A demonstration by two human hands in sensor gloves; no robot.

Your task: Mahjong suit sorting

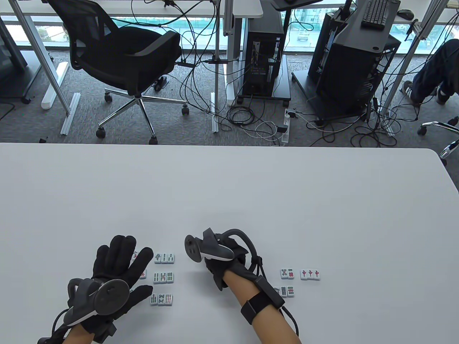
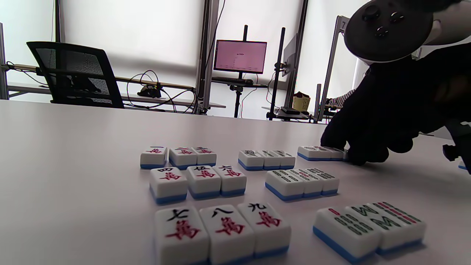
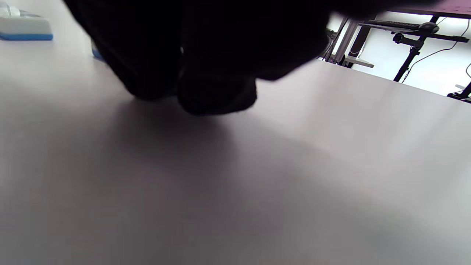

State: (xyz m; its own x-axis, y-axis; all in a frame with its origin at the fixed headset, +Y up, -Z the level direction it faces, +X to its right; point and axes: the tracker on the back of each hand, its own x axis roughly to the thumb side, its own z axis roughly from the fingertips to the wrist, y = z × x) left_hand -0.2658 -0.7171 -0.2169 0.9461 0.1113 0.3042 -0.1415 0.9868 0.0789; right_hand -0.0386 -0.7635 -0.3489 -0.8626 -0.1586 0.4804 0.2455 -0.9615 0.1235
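Note:
Mahjong tiles lie face up in rows of three. My left hand (image 1: 120, 263) is spread flat, palm down, over the character tiles (image 2: 204, 180), hiding most of them in the table view. To its right lie three rows of bamboo tiles (image 1: 164, 277), also in the left wrist view (image 2: 301, 181). My right hand (image 1: 215, 268) is curled with its fingertips (image 3: 217, 95) down on the table. In the left wrist view it (image 2: 371, 143) touches the end of a further row of tiles (image 2: 318, 152). Whether it pinches one does not show.
Right of my right forearm lie two rows of dot tiles (image 1: 287, 273) and a row of red-marked tiles (image 1: 310, 274). The white table (image 1: 229, 193) stretches far beyond the tiles. An office chair (image 1: 122, 53) and computer racks stand behind the far edge.

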